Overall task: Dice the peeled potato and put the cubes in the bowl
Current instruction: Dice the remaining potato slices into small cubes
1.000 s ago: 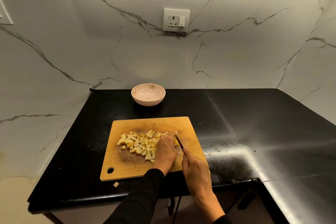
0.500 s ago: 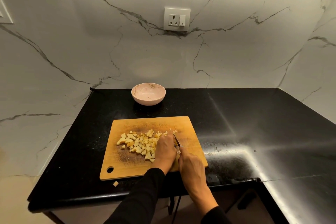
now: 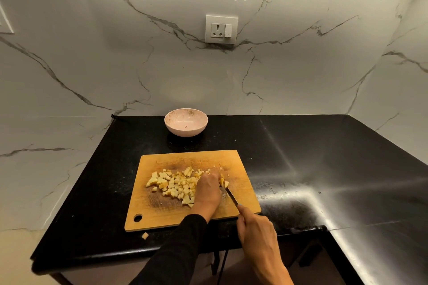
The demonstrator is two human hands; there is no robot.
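Observation:
A pile of yellow potato cubes [image 3: 172, 184] lies on the wooden cutting board [image 3: 162, 213]. My left hand [image 3: 207, 190] sits at the right end of the pile with its fingers curled over the last bit of potato [image 3: 224, 182], most of which it hides. My right hand [image 3: 254, 229] grips the handle of a knife [image 3: 231, 195]; its blade points up-left toward the left hand's fingertips, tip on the board. The pale pink bowl [image 3: 186, 124] stands behind the board with no cubes in it.
The black counter [image 3: 312, 169] meets marble walls at the back and both sides. One stray potato cube [image 3: 145, 235] lies on the counter just in front of the board. A wall socket [image 3: 221, 29] is above the bowl.
My right hand has drawn back toward me and to the right, so more of the knife blade shows. My left hand has stayed on the potato.

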